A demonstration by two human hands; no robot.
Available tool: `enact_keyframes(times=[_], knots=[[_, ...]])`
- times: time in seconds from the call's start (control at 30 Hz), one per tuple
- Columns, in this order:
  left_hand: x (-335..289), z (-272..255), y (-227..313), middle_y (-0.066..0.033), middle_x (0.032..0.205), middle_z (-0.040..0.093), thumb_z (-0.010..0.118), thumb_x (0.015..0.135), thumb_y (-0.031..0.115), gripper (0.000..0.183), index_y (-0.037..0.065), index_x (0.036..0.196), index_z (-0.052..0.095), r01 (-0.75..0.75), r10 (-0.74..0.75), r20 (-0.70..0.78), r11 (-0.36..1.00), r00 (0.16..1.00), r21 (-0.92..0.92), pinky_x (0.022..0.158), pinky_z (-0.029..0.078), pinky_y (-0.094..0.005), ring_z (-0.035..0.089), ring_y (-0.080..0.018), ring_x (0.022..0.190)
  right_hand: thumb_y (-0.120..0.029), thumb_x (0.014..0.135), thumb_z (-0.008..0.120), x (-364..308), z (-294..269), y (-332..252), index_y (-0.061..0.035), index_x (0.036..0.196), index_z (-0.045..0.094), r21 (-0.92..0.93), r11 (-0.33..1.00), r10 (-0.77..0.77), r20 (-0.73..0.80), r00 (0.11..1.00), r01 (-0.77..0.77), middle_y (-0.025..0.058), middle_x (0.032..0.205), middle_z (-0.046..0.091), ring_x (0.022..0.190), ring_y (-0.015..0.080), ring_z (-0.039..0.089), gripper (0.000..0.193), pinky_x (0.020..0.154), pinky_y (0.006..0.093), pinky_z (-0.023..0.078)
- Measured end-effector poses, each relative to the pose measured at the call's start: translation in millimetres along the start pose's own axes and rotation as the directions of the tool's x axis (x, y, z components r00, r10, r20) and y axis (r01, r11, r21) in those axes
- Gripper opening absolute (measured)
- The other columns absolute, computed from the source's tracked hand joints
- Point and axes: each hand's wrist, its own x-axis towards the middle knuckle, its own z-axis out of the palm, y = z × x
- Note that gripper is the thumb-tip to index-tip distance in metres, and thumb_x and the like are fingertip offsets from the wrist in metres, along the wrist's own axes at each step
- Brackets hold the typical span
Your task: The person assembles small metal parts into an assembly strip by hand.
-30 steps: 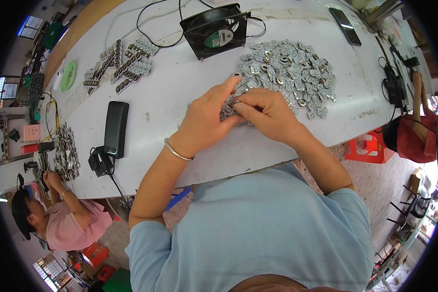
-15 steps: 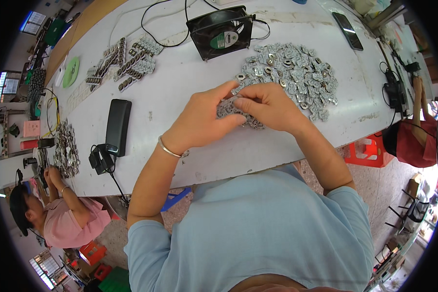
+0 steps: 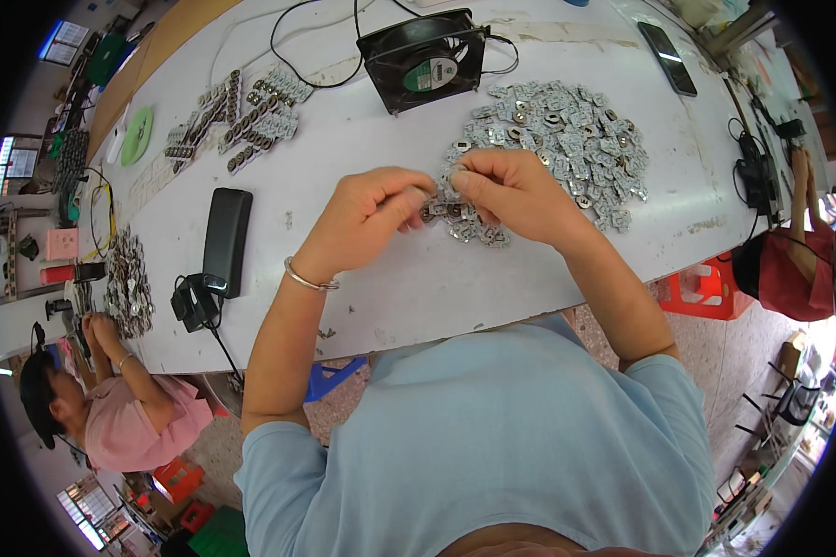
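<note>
Small silvery metal parts, some with dark round pieces, form a large loose pile (image 3: 576, 139) on the white table. A smaller cluster of the same parts (image 3: 478, 232) lies at its near left, below my fingers. My left hand (image 3: 367, 218), with a bangle on the wrist, is closed at the left of this cluster, thumb and fingers pressed together. My right hand (image 3: 520, 195) is closed in a pinch over the cluster, thumb against forefinger. Whatever lies between the fingertips of either hand is too small or hidden to name.
Beyond the hands stands a black fan (image 3: 424, 60) with a cable. Rows of assembled metal parts (image 3: 241, 121) lie at the far left, near a green oval object (image 3: 137, 136). A black case (image 3: 227, 241) and an adapter (image 3: 193, 302) lie left; a phone (image 3: 667, 58) lies far right. A co-worker (image 3: 121, 408) sits left.
My left hand has drawn slightly left, and its fingers, spread around the small cluster before, are now closed. My right hand stays near the same place, its fingertips now pinched and slightly raised.
</note>
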Motion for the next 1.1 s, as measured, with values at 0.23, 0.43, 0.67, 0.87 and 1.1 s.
enact_keyframes(times=[0.23,0.43,0.67,0.87,1.1], knots=[[6,12,-12,-0.0083,0.08,0.065,0.069,0.085,0.005,0.034,0.004,0.118,0.061,-0.199,0.466,-0.147,0.614,0.873,0.764,0.056,0.049,-0.028,0.06,-0.0168,0.061,-0.016,0.089,0.06,8,5,-1,0.0023,0.082,0.063,-0.264,0.962,-0.107,-0.118,0.987,0.073,0.0074,0.061,0.054,0.055,0.0121,0.048,0.02,0.052,0.0304,0.04],[9,12,-14,-0.0101,0.078,0.066,0.07,0.081,0.003,0.031,0.004,0.112,0.065,-0.225,0.556,-0.166,0.566,0.814,0.793,0.054,0.049,-0.0317,0.062,-0.0221,0.061,-0.017,0.089,0.06,12,5,-4,0.0024,0.082,0.063,-0.314,0.945,-0.13,-0.113,0.985,0.088,0.0118,0.063,0.056,0.055,0.0176,0.048,0.02,0.054,0.0333,0.042],[21,-1,-22,-0.0104,0.077,0.067,0.069,0.081,0.0,0.029,0.004,0.11,0.066,-0.344,0.685,-0.055,0.432,0.726,0.834,0.055,0.05,-0.0327,0.063,-0.0227,0.061,-0.016,0.089,0.059,19,9,-6,0.0035,0.081,0.062,-0.331,0.933,-0.196,-0.127,0.972,0.144,0.0141,0.067,0.057,0.061,0.0228,0.051,0.021,0.06,0.036,0.043],[26,-5,-31,-0.0097,0.077,0.066,0.068,0.082,-0.001,0.027,0.004,0.109,0.066,-0.282,0.646,-0.139,0.504,0.75,0.816,0.055,0.05,-0.0304,0.062,-0.0218,0.06,-0.016,0.089,0.059,36,8,-7,0.004,0.084,0.063,-0.445,0.879,-0.263,-0.148,0.953,0.173,0.0156,0.069,0.058,0.06,0.0219,0.051,0.021,0.059,0.0355,0.043],[22,4,-30,-0.0074,0.077,0.065,0.073,0.082,0.005,0.027,0.003,0.108,0.066,-0.165,0.592,-0.308,0.61,0.744,0.775,0.053,0.048,-0.0255,0.058,-0.0141,0.058,-0.016,0.088,0.061,45,9,-1,0.0045,0.085,0.064,-0.39,0.9,-0.29,-0.197,0.937,0.196,0.0153,0.068,0.059,0.055,0.0202,0.049,0.021,0.054,0.0346,0.041]])
